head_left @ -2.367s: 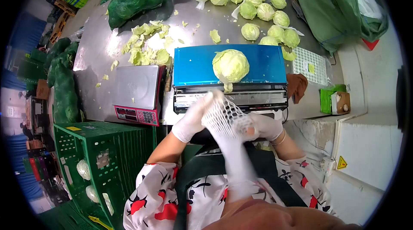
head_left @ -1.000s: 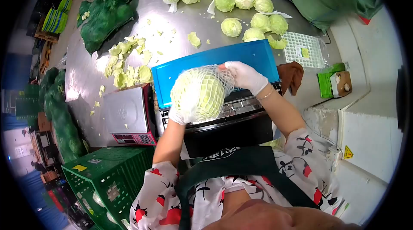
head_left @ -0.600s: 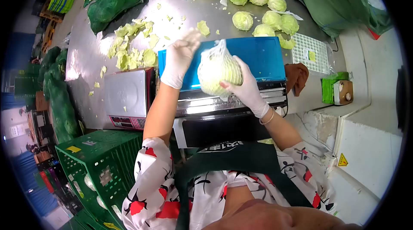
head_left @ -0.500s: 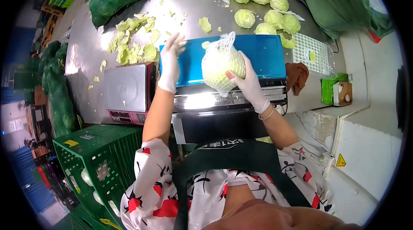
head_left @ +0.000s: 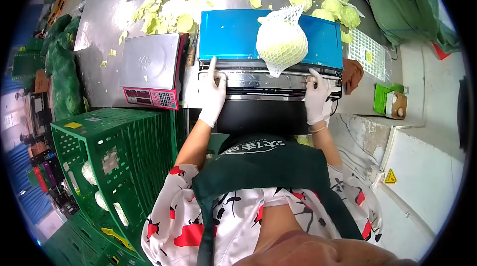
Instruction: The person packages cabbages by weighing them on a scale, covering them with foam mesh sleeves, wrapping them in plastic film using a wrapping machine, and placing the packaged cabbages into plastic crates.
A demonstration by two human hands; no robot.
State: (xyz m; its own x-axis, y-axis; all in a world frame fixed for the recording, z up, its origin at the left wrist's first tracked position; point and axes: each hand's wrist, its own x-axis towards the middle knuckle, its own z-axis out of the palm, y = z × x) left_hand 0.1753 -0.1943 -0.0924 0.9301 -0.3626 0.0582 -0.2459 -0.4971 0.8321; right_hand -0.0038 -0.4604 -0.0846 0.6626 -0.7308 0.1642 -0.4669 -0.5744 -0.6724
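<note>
A pale green cabbage [head_left: 281, 42] in a white net sleeve rests on the blue top [head_left: 228, 35] of a machine with a shiny metal front [head_left: 263, 80]. My left hand [head_left: 212, 94], in a white glove, lies at the left end of that metal front. Its index finger points up toward the blue top, and the thumb stands apart. At the right end, my gloved right hand [head_left: 317, 98] touches the metal front with its index finger stretched out and other fingers partly bent. Neither hand holds the cabbage.
A scale [head_left: 150, 62] with a pink-red keypad stands left of the machine. Trimmed leaves [head_left: 161, 10] lie behind it, and several cabbages [head_left: 332, 5] at the back right. Green crates [head_left: 134, 156] stand at lower left. A white grid tray [head_left: 367, 59] lies right.
My right hand has let go of the netted cabbage, which now lies on the blue top. Both hands have drawn back to the machine's metal front. The view has shifted.
</note>
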